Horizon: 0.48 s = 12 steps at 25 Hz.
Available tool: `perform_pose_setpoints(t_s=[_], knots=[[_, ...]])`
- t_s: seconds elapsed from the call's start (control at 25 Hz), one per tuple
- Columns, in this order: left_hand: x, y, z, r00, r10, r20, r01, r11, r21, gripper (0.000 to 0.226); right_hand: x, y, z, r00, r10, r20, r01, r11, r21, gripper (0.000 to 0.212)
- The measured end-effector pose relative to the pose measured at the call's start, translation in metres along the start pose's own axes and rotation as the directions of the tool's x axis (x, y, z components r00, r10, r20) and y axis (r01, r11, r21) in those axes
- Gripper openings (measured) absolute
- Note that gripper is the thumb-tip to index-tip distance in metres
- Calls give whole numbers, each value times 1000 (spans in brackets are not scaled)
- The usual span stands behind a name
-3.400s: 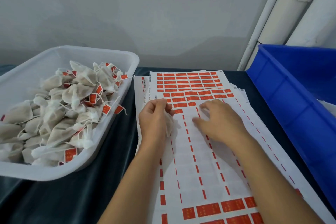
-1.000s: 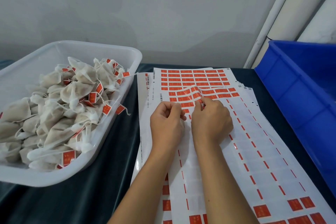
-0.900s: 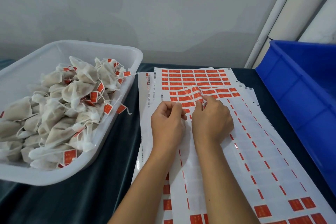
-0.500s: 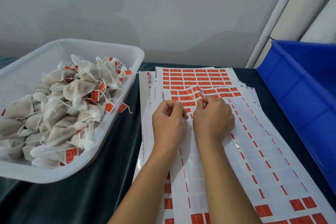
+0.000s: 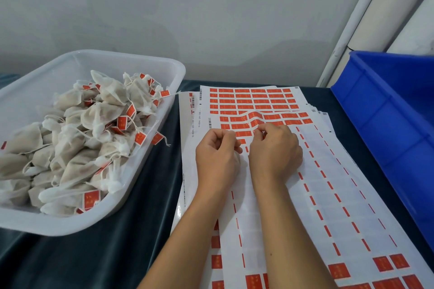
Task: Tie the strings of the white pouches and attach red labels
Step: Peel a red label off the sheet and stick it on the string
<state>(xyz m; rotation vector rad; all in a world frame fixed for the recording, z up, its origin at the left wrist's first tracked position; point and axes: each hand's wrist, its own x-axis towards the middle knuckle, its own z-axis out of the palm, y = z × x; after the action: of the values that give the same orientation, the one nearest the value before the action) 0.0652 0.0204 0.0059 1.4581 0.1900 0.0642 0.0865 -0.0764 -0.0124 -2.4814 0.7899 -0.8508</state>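
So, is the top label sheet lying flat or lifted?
Lifted in part: the label sheet buckles upward beside the right hand, whose fingertips pinch there.

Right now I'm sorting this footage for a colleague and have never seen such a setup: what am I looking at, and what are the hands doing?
There is no machine: a person wears a camera on the head, looking down at their own bare hands. On the dark cloth lie label sheets, most red labels already peeled off. The right hand pinches a red label at the sheet's lifted edge. The left hand is curled round a white pouch, mostly hidden. A white tray at left holds tied pouches with red labels. A blue bin stands at right.
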Motion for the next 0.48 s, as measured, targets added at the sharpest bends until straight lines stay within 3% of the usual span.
perform_pose_setpoints(t_s=[0.24, 0.48], knots=[[-1, 2, -1, 1000, 16, 25, -16, 1000, -20, 17, -1, -1, 1, 993, -103, -56, 101, 994, -49, 23], [-2, 3, -2, 1000, 7, 23, -6, 998, -56, 16, -2, -2, 0, 995, -98, 7, 97, 988, 122, 25]])
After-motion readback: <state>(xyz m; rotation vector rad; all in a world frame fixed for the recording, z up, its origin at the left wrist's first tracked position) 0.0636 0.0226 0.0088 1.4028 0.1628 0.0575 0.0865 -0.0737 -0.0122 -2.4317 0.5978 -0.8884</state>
